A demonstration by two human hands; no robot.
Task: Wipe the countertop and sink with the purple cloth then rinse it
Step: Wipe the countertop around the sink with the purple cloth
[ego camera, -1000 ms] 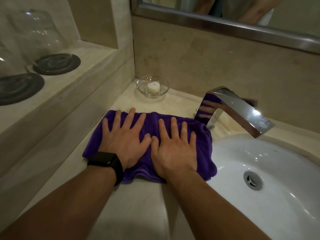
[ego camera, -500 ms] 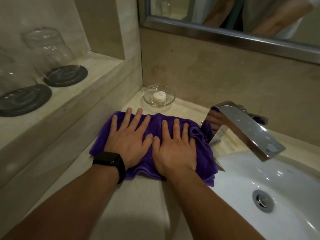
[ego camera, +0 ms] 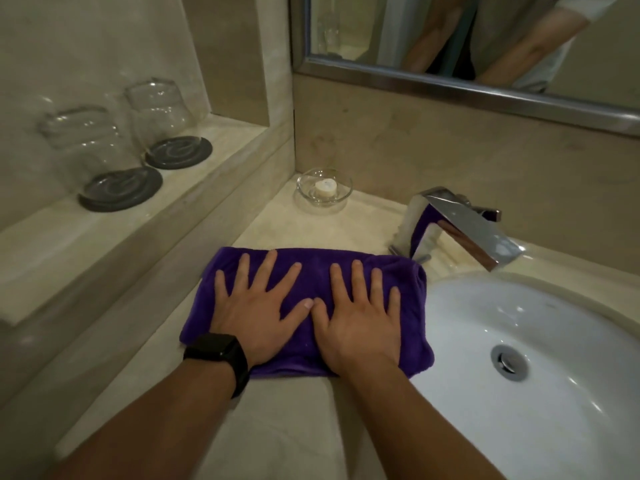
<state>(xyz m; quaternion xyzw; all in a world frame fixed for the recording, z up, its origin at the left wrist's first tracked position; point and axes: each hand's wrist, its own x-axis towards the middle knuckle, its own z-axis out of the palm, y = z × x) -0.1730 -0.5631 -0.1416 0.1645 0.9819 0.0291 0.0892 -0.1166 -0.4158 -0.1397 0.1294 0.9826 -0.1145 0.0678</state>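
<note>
The purple cloth (ego camera: 311, 282) is a deep violet, plush rectangle, folded and lying flat on the beige stone countertop (ego camera: 277, 427) just left of the white sink (ego camera: 519, 393); its right edge reaches the basin rim. Its surface looks smooth, with a soft rolled fold along the near edge.

Both hands lie palm-down on the cloth, side by side, thumbs touching at the middle. The left hand (ego camera: 254, 306) has its fingers spread wide, pointing toward 12 o'clock, and a black watch (ego camera: 218, 355) sits on its wrist. The right hand (ego camera: 360, 320) is flattened likewise, fingers fanned toward 12 o'clock. Neither hand grips anything; each is fully opened and presses flat on the fabric.

From the cloth, one chrome faucet (ego camera: 460, 226) stands at 2 o'clock and one small glass dish (ego camera: 324, 190) holding a white piece at 12 o'clock. At 10 o'clock, a ledge (ego camera: 86, 237) carries two upturned glasses, each on a dark round coaster. One mirror (ego camera: 485, 46) hangs above.
</note>
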